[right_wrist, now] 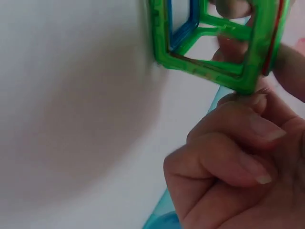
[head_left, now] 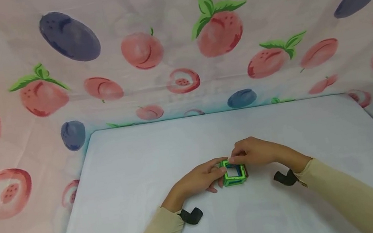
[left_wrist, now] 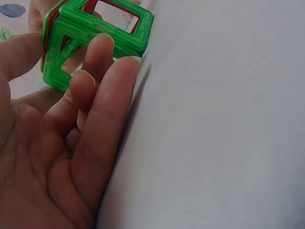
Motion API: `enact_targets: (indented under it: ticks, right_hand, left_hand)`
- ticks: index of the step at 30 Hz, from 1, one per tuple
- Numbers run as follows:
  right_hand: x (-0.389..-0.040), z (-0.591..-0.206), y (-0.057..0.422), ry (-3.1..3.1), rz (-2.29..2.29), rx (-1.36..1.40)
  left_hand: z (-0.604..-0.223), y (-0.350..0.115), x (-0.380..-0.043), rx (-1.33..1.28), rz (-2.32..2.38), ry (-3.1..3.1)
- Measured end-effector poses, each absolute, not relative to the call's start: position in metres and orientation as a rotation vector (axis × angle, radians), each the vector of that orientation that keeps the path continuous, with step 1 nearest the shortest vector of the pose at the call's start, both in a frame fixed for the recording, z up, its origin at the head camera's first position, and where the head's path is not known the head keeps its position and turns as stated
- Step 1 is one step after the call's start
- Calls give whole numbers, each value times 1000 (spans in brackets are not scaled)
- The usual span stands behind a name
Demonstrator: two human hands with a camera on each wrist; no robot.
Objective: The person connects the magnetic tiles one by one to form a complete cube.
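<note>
A small cube of magnetic tiles [head_left: 234, 181] stands on the white table, made of see-through green square frames with blue and red ones among them. From its left side my left hand [head_left: 201, 179] holds it, thumb over the top edge and fingertips against a side wall. My right hand [head_left: 258, 152] pinches the cube's top far edge between thumb and finger. In the right wrist view, a red layer [right_wrist: 277, 36] shows between green frames at the top. The other fingers of the right hand [right_wrist: 228, 162] are curled below the cube's edge.
The white table [head_left: 134, 157] reaches to a fabric backdrop [head_left: 141, 13] printed with peaches and blue fruit. Black wrist mounts [head_left: 192, 216] are worn at both beige sleeves [head_left: 351, 188].
</note>
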State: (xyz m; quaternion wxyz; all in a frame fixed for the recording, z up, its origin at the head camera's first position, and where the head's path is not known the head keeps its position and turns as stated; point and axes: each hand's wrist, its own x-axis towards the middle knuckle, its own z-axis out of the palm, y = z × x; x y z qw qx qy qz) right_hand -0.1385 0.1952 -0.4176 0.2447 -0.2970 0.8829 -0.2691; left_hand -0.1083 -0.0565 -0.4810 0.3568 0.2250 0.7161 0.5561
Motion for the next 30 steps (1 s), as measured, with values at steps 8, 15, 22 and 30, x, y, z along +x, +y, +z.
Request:
enact_targets:
  ticks: [8,15,22,30]
  right_hand:
    - [-148,-433,201,2112,-960,-571]
    - [-146,-438,201,2152,-998,-494]
    - [-131,-428,218,2309,-1001,-342]
    - [-110,-433,216,2354,-993,-616]
  left_hand:
    - [-480,-53,-108,577,1428,1861]
    - [-481,-56,-108,590,1395,1909]
    - [-481,-53,-109,634,1353,1974]
    - [-480,-54,-108,669,1355,1965]
